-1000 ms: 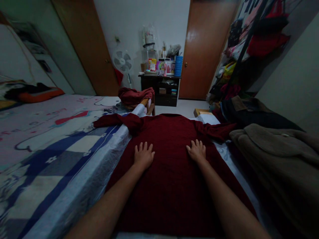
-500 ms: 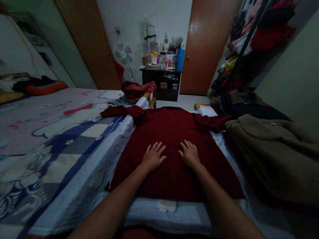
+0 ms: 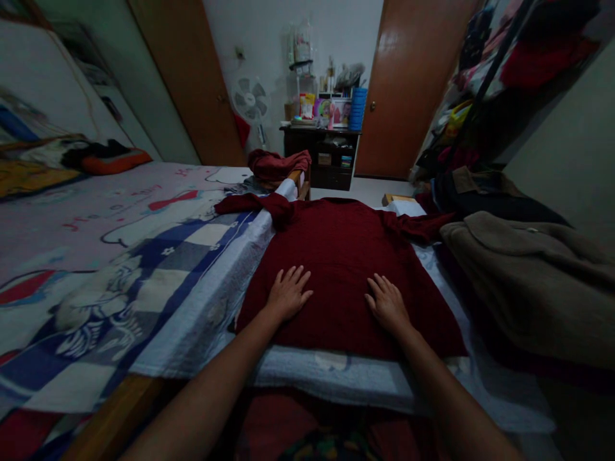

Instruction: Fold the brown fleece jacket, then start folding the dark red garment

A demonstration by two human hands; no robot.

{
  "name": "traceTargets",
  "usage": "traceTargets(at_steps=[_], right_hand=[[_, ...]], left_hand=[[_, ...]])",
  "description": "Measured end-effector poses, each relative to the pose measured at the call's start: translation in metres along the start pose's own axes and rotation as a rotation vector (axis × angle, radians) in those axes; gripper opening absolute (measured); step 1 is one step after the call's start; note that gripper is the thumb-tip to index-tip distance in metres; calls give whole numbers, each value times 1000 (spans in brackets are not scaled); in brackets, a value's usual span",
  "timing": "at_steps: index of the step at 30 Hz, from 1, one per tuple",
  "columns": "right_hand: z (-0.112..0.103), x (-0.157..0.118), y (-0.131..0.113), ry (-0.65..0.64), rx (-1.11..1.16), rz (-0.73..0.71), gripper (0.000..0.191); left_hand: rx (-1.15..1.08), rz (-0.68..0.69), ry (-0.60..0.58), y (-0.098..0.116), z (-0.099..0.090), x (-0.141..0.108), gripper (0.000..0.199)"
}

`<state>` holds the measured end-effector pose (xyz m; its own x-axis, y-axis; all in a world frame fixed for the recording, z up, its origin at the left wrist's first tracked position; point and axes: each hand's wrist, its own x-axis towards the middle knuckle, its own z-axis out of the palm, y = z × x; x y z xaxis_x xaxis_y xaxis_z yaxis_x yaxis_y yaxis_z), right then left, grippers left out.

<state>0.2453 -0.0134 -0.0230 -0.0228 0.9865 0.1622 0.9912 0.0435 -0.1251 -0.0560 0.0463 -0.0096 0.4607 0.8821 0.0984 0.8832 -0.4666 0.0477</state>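
Note:
A dark red long-sleeved top (image 3: 336,250) lies spread flat in front of me, its hem toward me and its sleeves out to both sides. My left hand (image 3: 289,293) rests palm down on the left half of the cloth, fingers spread. On the right half, my right hand (image 3: 388,301) also lies flat with its fingers apart. Neither hand grips the fabric. Beneath the top is a light blue sheet (image 3: 331,378), showing along the hem and at both sides.
To the left is a bed with a pink and blue patterned cover (image 3: 144,224). Folded brown clothing (image 3: 519,275) and a dark jacket (image 3: 500,198) are piled at the right. A reddish cloth (image 3: 278,168) sits by the far corner. Beyond stand a fan (image 3: 250,101) and a dark cabinet (image 3: 298,144).
My hands have moved apart across the top, the right one shifting right and the left one slightly left. The view has tilted and shifted a little, showing more of the near edge.

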Motion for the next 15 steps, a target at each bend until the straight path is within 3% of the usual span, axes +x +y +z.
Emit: traceTargets(at_steps=[6,12,15], right_hand=[[2,-6,-2,33,-21,-1,49],[-2,-12,-5,46,4,-3,47],[-1,-19,-7,37,43,9,46]], left_hand=[[15,-38,10,-18,-2,-17,57],[16,-173,-43,-42,-12,-23,59],[40,-210,-21,-40,-18,-23,55]])
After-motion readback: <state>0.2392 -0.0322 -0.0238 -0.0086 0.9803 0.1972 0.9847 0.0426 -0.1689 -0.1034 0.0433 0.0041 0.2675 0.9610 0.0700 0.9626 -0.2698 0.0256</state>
